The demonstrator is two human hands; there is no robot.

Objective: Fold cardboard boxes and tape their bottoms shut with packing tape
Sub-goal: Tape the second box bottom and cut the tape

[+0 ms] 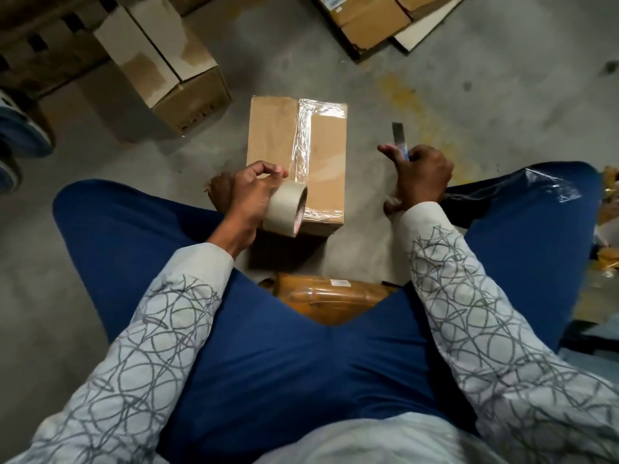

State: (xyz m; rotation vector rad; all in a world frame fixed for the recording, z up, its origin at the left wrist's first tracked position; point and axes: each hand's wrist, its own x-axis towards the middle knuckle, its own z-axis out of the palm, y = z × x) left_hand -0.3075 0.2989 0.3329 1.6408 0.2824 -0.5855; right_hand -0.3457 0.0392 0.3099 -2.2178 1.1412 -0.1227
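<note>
Cardboard box (268,135) lies between hands (248,192) (422,179) holding tape (284,209), cutter (398,135).

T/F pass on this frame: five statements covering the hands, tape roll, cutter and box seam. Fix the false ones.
1. The left hand holds the tape roll. True.
2. The right hand holds nothing. False: it grips a cutter with the blade out.
3. The box in front of the person has clear tape along its middle seam. True.
4. The tape roll lies on the floor beside the box. False: it is in the left hand, at the box's near left corner.
5. The cutter blade is cutting into the box. False: the blade is to the right of the box, apart from it.
</note>
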